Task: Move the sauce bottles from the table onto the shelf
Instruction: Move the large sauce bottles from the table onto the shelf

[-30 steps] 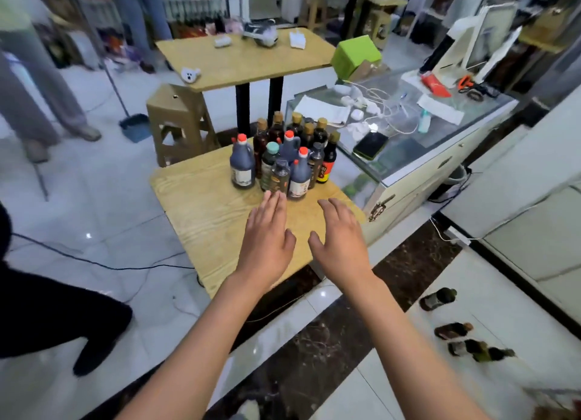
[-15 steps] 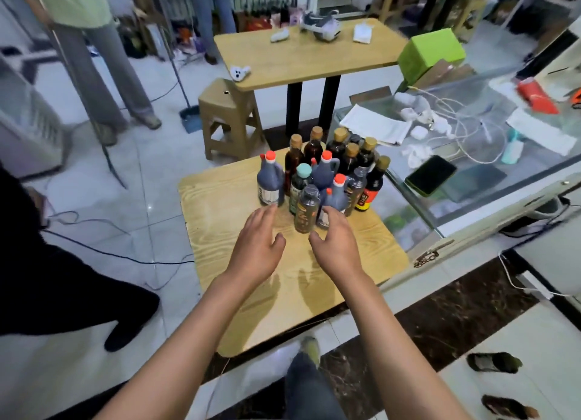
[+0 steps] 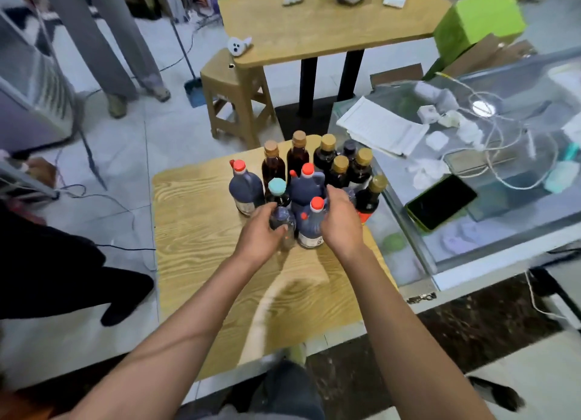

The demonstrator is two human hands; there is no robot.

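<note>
My left hand (image 3: 258,234) grips the small bottle (image 3: 280,220); my right hand (image 3: 341,221) wraps the red-capped bottle (image 3: 312,228), at the table's (image 3: 195,231) twelve o'clock.

Both hands have reached forward: the left hand (image 3: 261,235) now grips the small bottle (image 3: 280,220), the right hand (image 3: 341,223) the red-capped bottle (image 3: 311,228).
</note>
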